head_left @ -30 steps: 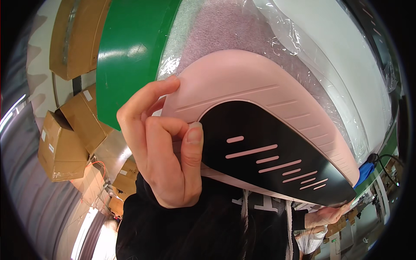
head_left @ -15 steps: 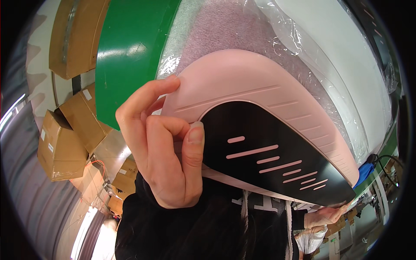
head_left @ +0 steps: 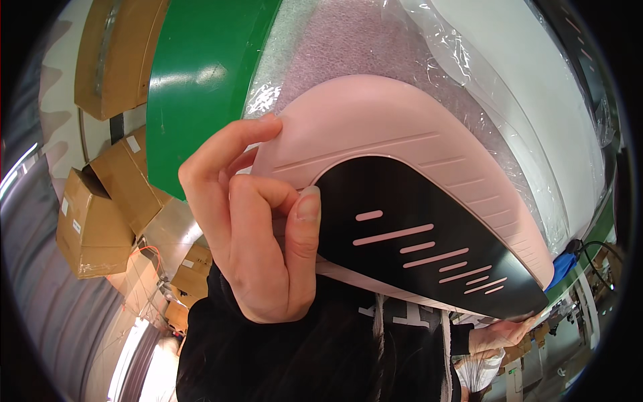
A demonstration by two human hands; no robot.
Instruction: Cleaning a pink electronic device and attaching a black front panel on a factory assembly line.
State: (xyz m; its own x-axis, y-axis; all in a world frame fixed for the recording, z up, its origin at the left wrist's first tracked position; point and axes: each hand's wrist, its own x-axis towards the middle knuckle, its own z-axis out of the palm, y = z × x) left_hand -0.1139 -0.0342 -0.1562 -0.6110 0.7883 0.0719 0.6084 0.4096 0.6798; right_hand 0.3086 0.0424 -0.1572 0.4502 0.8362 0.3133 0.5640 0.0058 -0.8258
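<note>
A long pink plastic panel (head_left: pixel 375 107) with rounded ends and ribbed sides is held tilted in front of my body. Its black inset (head_left: pixel 382 187) carries several pink slot-shaped bars. My left hand (head_left: pixel 261 234) grips the panel's left end, its index fingertip on the pink rim and its thumb bent near the edge of the black inset. At the far right end, my right hand (head_left: pixel 502 333) reaches under the panel's lower tip; the panel hides part of its fingers, and they appear to hold it from below.
Beyond the panel lies pinkish foam sheeting (head_left: pixel 341 40) beside clear plastic wrap (head_left: pixel 455 60) on a green surface (head_left: pixel 194 87). Cardboard boxes (head_left: pixel 97 228) stand at the left. A blue item with a black cable (head_left: pixel 564 262) sits near the panel's right end.
The panel's left part has shifted very slightly to the right, with my left thumb moving along. Both hands otherwise keep their places.
</note>
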